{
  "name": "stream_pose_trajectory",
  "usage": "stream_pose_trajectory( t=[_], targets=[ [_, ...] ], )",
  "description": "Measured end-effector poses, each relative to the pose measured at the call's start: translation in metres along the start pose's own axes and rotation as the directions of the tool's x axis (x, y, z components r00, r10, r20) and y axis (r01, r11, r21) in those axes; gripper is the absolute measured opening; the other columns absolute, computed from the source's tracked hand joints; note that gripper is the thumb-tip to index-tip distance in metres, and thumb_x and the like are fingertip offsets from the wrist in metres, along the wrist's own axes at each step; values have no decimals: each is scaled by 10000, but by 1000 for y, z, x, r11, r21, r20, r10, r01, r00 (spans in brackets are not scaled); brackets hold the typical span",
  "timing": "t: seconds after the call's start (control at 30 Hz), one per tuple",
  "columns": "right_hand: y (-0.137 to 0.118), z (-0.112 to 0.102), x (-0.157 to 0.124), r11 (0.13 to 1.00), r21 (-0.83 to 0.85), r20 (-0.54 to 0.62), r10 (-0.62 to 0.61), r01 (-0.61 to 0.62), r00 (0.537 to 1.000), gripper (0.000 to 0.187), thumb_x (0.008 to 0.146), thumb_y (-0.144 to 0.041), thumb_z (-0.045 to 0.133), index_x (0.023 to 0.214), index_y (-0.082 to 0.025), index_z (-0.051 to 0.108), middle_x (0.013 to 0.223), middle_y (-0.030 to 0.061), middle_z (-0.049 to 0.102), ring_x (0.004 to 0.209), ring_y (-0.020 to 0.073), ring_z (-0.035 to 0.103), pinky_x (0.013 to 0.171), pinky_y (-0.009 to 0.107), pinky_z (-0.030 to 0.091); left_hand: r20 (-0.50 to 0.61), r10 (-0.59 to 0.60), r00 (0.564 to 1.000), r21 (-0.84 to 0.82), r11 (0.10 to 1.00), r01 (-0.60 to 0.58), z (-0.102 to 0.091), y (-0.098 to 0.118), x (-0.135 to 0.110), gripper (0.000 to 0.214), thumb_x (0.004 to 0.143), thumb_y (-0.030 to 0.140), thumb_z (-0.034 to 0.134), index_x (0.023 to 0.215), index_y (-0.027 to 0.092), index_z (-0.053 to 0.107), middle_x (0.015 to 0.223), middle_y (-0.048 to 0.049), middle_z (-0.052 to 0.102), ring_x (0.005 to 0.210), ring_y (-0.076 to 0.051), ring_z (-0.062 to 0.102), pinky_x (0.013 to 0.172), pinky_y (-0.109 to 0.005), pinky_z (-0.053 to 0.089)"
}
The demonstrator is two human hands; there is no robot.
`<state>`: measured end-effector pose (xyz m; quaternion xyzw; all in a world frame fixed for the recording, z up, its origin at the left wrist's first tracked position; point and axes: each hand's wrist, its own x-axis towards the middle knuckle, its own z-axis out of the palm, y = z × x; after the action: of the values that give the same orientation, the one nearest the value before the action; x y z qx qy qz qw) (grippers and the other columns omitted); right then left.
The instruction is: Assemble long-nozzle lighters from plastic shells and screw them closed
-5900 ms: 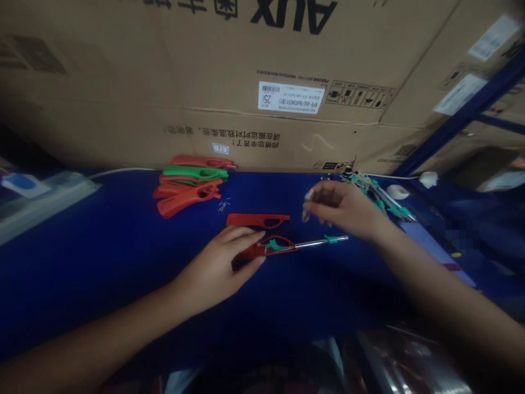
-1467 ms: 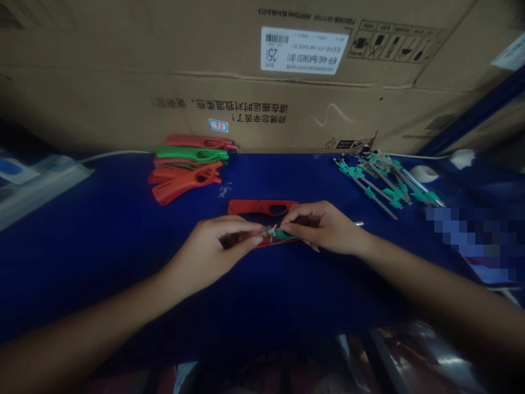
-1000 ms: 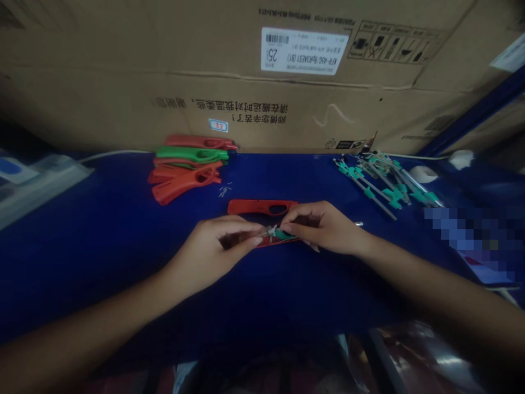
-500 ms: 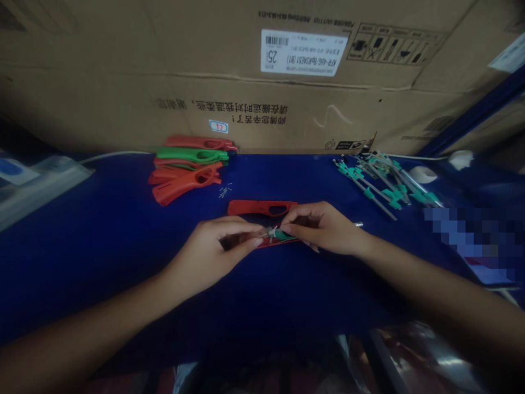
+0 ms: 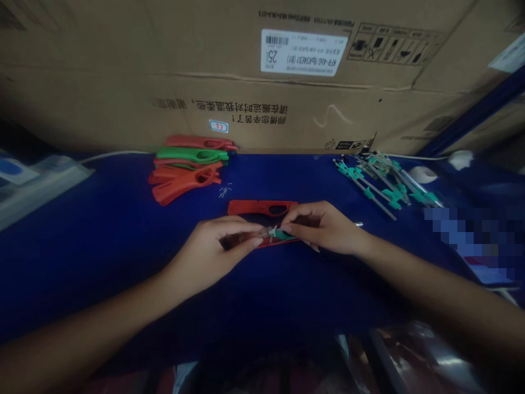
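In the head view, my left hand (image 5: 219, 243) pinches a clear, tube-like lighter tank (image 5: 263, 233) between thumb and fingers. My right hand (image 5: 324, 227) is closed at the tank's right end, by a green trigger piece (image 5: 282, 235); its fingertips hide what exactly they grip. Under both hands lies a red lighter shell half (image 5: 273, 243), mostly covered. A metal tip (image 5: 359, 224) pokes out to the right behind my right hand. Just beyond my hands rests another red shell half (image 5: 250, 207) with an oval finger hole.
Red and green lighter shells (image 5: 184, 186) are piled at the back left, with small metal pins (image 5: 224, 191) beside them. Metal rods with green parts (image 5: 394, 197) lie at the back right. A cardboard box (image 5: 205, 54) walls off the blue table (image 5: 254, 306). A plastic bag (image 5: 49, 183) sits far left.
Almost nothing differs. Both hands stay in the same place, with only a slight shift of the fingertips at the green trigger piece.
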<state>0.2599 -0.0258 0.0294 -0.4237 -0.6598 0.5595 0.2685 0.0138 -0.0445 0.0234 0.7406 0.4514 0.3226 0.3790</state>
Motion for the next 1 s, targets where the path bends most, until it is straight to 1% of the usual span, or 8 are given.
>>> stream_pose_trajectory(
  t=[0.23, 0.33, 0.5, 0.77, 0.83, 1.0],
  targets=[
    [2, 0, 1, 1000, -5, 3, -1, 1, 1000, 297, 869, -425, 714, 897, -129, 705, 624, -31, 591, 409, 39, 454, 368, 175, 408, 8, -7, 1000, 7, 1000, 7, 0, 1, 0, 183, 877, 315, 714, 1019, 235, 798, 979, -34, 770, 706, -133, 664, 644, -241, 543],
    [1, 0, 1, 1000, -4, 3, -8, 8, 1000, 289, 875, -417, 708, 907, -130, 707, 615, -35, 584, 398, 35, 450, 367, 169, 398, 11, -3, 1000, 14, 1000, 2, 0, 2, 0, 176, 876, 310, 712, 1006, 229, 800, 952, -33, 769, 684, -128, 651, 643, -242, 544],
    [0, 1, 1, 1000, -23, -8, 0, 0, 1000, 283, 882, -413, 700, 901, -131, 709, 640, -20, 621, 389, 29, 450, 362, 168, 368, 9, 18, 1000, 9, 1000, -18, 1, 1, 1, 173, 878, 304, 712, 1012, 237, 799, 950, -32, 775, 656, -122, 642, 614, -240, 537],
    [1, 5, 0, 1000, 10, -44, 3, -3, 999, 267, 875, -387, 702, 900, -121, 704, 672, -4, 647, 404, 27, 433, 373, 181, 323, -4, -20, 1000, 8, 1000, 20, 2, 0, 1, 186, 870, 328, 726, 1014, 237, 802, 1004, -35, 788, 727, -146, 689, 633, -241, 537],
    [0, 6, 1, 1000, 12, -56, -9, 9, 998, 254, 865, -376, 709, 883, -123, 704, 679, -2, 653, 432, 35, 447, 399, 189, 336, -2, -25, 1000, 7, 1000, 25, 2, 0, 1, 189, 873, 337, 724, 1015, 240, 802, 1005, -33, 789, 737, -149, 694, 634, -241, 534],
    [3, 8, 2, 999, 9, -84, -35, 36, 996, 245, 832, -388, 733, 851, -144, 716, 778, 36, 707, 636, 99, 597, 580, 231, 461, -8, -17, 1000, 5, 1000, 17, 2, -1, 1, 188, 875, 330, 721, 1016, 233, 801, 1003, -38, 791, 734, -155, 696, 632, -249, 529]
  ],
)
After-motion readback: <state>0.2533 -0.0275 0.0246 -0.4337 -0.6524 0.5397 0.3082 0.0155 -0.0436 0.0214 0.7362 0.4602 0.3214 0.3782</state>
